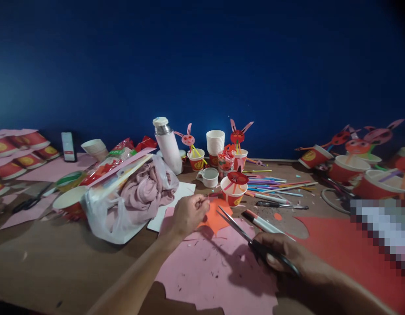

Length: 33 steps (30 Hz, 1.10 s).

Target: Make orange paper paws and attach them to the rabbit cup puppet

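Note:
My right hand [284,251] grips a pair of black-handled scissors [233,225], whose blades are slightly apart and point up and to the left. Across from the tips, my left hand [191,214] is closed in a pinch; what sits between its fingertips is too small to make out. An orange piece of paper [218,214] with an uneven edge lies beside the left fingertips, below the scissor tips. Beneath both hands spreads a pink sheet of paper [202,271], dotted with small dark scraps.
Behind stand a red paper cup [234,192], a white mug [209,178], a thermos [169,151] and stacked cups [215,142]. Coloured sticks [274,183] and markers [264,223] lie right, near red paper [353,258]. A stuffed plastic bag [113,223] sits left.

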### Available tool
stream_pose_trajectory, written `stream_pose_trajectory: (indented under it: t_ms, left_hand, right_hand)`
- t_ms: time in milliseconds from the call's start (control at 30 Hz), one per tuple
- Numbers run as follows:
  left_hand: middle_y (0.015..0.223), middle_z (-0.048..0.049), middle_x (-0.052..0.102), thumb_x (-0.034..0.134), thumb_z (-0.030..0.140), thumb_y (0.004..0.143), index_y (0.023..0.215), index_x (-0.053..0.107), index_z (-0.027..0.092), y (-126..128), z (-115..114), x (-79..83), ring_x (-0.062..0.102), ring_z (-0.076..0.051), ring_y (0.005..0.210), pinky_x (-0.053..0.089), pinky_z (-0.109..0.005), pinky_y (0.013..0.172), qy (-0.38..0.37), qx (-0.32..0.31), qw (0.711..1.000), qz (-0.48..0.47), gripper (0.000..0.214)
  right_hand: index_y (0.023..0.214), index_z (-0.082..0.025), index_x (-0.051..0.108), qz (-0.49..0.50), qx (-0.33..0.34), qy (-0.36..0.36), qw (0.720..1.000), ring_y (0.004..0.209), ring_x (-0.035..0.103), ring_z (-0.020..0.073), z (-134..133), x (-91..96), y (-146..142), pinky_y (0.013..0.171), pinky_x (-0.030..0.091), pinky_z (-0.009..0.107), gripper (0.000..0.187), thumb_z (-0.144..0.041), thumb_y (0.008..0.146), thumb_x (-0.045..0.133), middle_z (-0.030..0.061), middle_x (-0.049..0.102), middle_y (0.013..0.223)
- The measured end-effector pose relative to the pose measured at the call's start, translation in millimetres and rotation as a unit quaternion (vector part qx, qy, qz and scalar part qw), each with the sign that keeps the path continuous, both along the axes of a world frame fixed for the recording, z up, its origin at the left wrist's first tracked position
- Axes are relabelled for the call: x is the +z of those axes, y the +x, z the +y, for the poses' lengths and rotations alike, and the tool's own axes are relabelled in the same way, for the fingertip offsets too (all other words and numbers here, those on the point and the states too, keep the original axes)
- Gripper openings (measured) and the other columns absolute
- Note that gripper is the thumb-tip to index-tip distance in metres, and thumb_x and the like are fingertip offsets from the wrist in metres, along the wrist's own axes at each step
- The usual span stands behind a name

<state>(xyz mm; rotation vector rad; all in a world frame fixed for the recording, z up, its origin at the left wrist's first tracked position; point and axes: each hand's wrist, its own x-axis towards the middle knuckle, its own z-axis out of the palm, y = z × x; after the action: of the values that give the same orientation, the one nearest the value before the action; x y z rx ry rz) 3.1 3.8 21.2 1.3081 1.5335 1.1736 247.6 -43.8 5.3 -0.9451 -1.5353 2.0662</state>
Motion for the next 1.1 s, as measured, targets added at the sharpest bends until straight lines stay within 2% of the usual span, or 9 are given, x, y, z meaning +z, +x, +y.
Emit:
stream_pose_trajectory:
  t_ms: [133,267,367,433,567,667,800,933,1100]
  left_hand:
    - [0.053,0.0020,0.054,0.056,0.033,0.069,0.063,0.058,0.016,6,-5,5.1,0.049,-0.011,0.043,0.036,-0.019,0.040,0.006,0.009,1.000,-0.019,0.019]
    - [0.050,0.0031,0.048,0.055,0.031,0.070,0.056,0.053,0.015,13,-11,6.6,0.043,-0.008,0.043,0.034,-0.016,0.039,0.042,0.024,0.999,-0.020,0.022]
    - [0.047,0.0035,0.044,0.054,0.030,0.071,0.051,0.048,0.016,18,-15,3.6,0.040,-0.007,0.045,0.034,-0.016,0.041,0.061,0.033,0.998,-0.009,0.026]
    - [0.047,0.0038,0.042,0.054,0.031,0.072,0.051,0.047,0.016,21,-18,-0.1,0.039,-0.007,0.045,0.034,-0.016,0.041,0.058,0.036,0.998,-0.015,0.027]
    - [0.048,0.0052,0.036,0.055,0.036,0.073,0.055,0.046,0.016,27,-23,-11.9,0.035,-0.007,0.045,0.033,-0.016,0.040,0.039,0.024,0.997,-0.059,0.029]
    - [0.053,0.0037,0.041,0.055,0.039,0.075,0.059,0.048,0.015,30,-24,-22.6,0.037,-0.007,0.048,0.036,-0.018,0.044,0.034,0.007,0.996,-0.084,0.029]
    - [0.057,0.0026,0.044,0.055,0.042,0.076,0.064,0.052,0.015,30,-23,-31.2,0.040,-0.008,0.051,0.037,-0.018,0.048,0.046,0.025,0.994,-0.100,0.030]
    - [0.051,0.0052,0.037,0.057,0.042,0.074,0.061,0.051,0.015,30,-24,-31.5,0.035,-0.007,0.046,0.033,-0.017,0.045,0.055,0.033,0.993,-0.099,0.031]
    - [0.062,-0.0004,0.053,0.056,0.040,0.074,0.068,0.059,0.015,29,-25,-28.9,0.048,-0.011,0.055,0.040,-0.020,0.051,0.079,0.044,0.994,-0.067,0.025]
  right_hand:
    - [0.084,-0.015,0.050,0.058,-0.082,-0.035,0.994,0.048,0.032,0.0034,-6,-10.6,-6,0.042,0.025,0.016,0.047,-0.056,0.067,0.063,-0.0039,0.043,0.065]
    - [0.083,-0.013,0.053,0.047,-0.029,-0.027,0.998,0.052,0.041,0.0044,-10,-15.5,-9,0.047,0.033,0.016,0.045,-0.053,0.067,0.066,-0.0019,0.048,0.067]
    - [0.079,-0.014,0.052,0.055,-0.097,-0.024,0.994,0.045,0.040,0.0029,-14,-11.2,-13,0.042,0.029,0.014,0.040,-0.053,0.072,0.060,-0.0035,0.047,0.061]
    - [0.075,-0.013,0.052,0.057,-0.101,-0.031,0.993,0.043,0.039,0.0024,-15,-6.8,-16,0.039,0.027,0.014,0.041,-0.053,0.073,0.060,-0.0038,0.047,0.056]
    - [0.076,-0.012,0.052,0.068,-0.075,-0.049,0.994,0.046,0.046,0.0040,-15,-3.3,-18,0.042,0.032,0.014,0.042,-0.052,0.072,0.061,-0.0011,0.052,0.060]
    - [0.078,-0.012,0.053,0.086,-0.085,-0.057,0.991,0.045,0.046,0.0038,-15,-6.2,-18,0.043,0.033,0.014,0.043,-0.053,0.070,0.063,-0.0010,0.053,0.060]
    - [0.078,-0.012,0.054,0.087,-0.087,-0.070,0.990,0.044,0.047,0.0042,-17,-8.4,-18,0.041,0.033,0.014,0.043,-0.053,0.070,0.063,-0.0003,0.054,0.059]
    - [0.079,-0.013,0.053,0.089,-0.056,-0.093,0.990,0.046,0.050,0.0054,-18,-6.7,-15,0.043,0.037,0.015,0.042,-0.052,0.071,0.062,0.0006,0.056,0.060]
    - [0.082,-0.012,0.053,0.146,-0.091,-0.118,0.978,0.042,0.047,0.0045,-20,-8.7,-12,0.040,0.033,0.014,0.047,-0.055,0.066,0.065,0.0008,0.056,0.056]
